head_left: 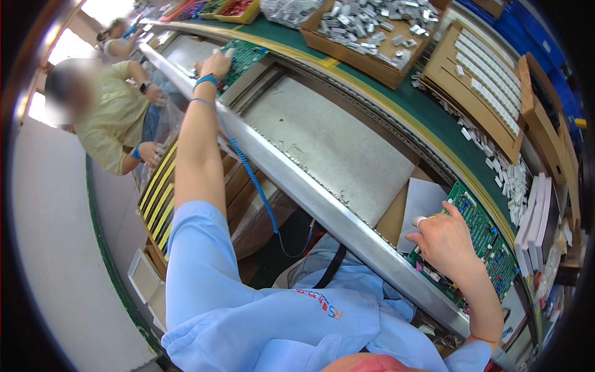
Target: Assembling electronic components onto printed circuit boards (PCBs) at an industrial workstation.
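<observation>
My left arm stretches to the far left, a blue wrist strap round its wrist. My left hand is closed at the left edge of a green circuit board carrying small components; some of its fingertips are hidden. On the right, my right hand hovers over or rests on another populated green circuit board; contact is hard to tell. Its index finger and thumb stand apart, and I see nothing held. One finger wears a white cover. A white sheet lies beside that board.
A metal-edged conveyor track runs between the boards. Beyond it stand a carton of silvery parts and a cardboard tray with white rows. A coiled blue cord hangs near my left arm. A co-worker stands at left.
</observation>
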### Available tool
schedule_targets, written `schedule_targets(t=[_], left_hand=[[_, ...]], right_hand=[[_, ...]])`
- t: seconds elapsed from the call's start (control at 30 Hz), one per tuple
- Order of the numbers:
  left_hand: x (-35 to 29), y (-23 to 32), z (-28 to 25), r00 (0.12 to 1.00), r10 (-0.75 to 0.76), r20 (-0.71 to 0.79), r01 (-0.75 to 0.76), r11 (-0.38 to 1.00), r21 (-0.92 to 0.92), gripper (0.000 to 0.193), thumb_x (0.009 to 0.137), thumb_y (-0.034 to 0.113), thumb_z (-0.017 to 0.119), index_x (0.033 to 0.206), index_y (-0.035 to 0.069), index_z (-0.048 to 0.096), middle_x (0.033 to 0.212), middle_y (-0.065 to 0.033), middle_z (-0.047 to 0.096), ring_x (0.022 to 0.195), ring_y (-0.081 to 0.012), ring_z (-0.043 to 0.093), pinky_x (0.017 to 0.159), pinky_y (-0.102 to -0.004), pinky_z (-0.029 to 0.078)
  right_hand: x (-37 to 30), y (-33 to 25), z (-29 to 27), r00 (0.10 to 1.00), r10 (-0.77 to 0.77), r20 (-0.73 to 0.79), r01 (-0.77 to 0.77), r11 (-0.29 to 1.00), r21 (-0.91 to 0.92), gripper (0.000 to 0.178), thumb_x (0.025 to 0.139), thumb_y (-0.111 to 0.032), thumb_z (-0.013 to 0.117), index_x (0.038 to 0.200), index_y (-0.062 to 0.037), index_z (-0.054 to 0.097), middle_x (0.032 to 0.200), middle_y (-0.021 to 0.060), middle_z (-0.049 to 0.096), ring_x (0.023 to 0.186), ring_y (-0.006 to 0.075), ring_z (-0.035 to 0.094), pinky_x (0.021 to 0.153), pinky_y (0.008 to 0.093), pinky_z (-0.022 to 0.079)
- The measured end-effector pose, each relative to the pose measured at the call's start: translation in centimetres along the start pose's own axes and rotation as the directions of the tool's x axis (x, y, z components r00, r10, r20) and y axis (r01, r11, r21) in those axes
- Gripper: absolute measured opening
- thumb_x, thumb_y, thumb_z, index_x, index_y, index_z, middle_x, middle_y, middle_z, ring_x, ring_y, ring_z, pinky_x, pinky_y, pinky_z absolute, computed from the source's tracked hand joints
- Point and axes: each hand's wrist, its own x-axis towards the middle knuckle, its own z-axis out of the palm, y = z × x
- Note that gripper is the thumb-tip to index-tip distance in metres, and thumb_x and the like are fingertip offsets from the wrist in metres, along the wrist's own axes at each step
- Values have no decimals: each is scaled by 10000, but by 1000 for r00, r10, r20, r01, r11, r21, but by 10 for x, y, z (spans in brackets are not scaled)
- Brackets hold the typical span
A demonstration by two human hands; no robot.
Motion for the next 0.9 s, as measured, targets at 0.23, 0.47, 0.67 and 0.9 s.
schedule_targets(t=[0.23,0.47,0.67,0.9], left_hand=[[71,-130,11,941,308,138,-337,869,362,547,952,427,299,1329,60,447,1246,-296,524,1125,-434,540,1009,-579,324],[-28,14,-6,948,314,45,-317,930,187,669,953,561,251,1377,74,425,1219,-214,582,1161,-374,538,1062,-634,117],[-126,64,-38,891,447,83,-454,883,119,539,984,458,297,1309,85,511,1177,-192,612,1052,-351,599,1071,-593,148],[-234,135,-80,727,677,119,-674,736,-69,493,985,410,359,1203,33,590,1025,-205,658,999,-346,615,1085,-520,176]], right_hand=[[-14,14,10,994,-30,-100,33,999,21,195,796,-233,666,747,-54,609,639,114,619,716,275,632,923,440,417],[-52,31,24,980,189,-60,-191,981,-35,186,782,-226,681,705,-70,617,599,87,598,697,249,621,871,395,439],[-102,46,38,941,306,-142,-323,938,-122,198,766,-230,690,677,-65,625,601,93,608,667,255,621,811,373,449],[-158,68,43,810,565,-154,-585,793,-170,176,771,-238,681,713,-73,658,603,109,628,651,273,640,730,379,467]])
